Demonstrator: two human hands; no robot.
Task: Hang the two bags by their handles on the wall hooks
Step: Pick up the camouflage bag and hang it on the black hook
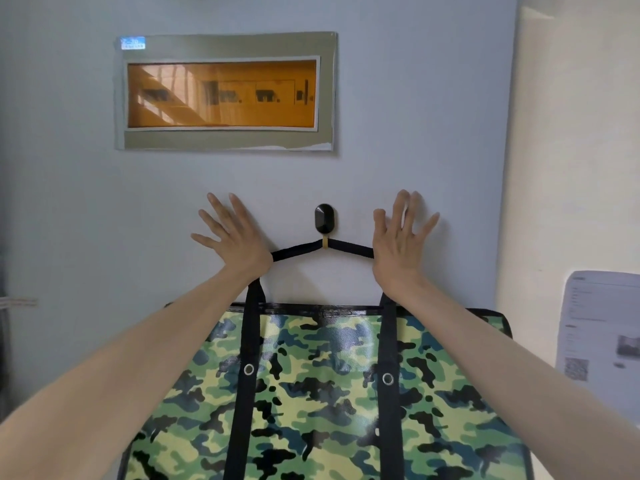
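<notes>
A green camouflage bag [322, 386] with black straps hangs flat against the pale blue wall. Its black handle [349, 247] runs over the small gold prong of a black oval wall hook [324, 218] and is pulled taut to both sides. My left hand [232, 237] is raised to the left of the hook, fingers spread, palm toward the wall, its wrist in front of the handle's left end. My right hand [401, 244] mirrors it on the right, fingers spread, holding nothing. Only one bag and one hook are in view.
A grey electrical panel [227, 91] with an orange tinted window is set in the wall above the hook. A printed paper notice [602, 327] with a QR code hangs on the right. A cream wall section stands at the right edge.
</notes>
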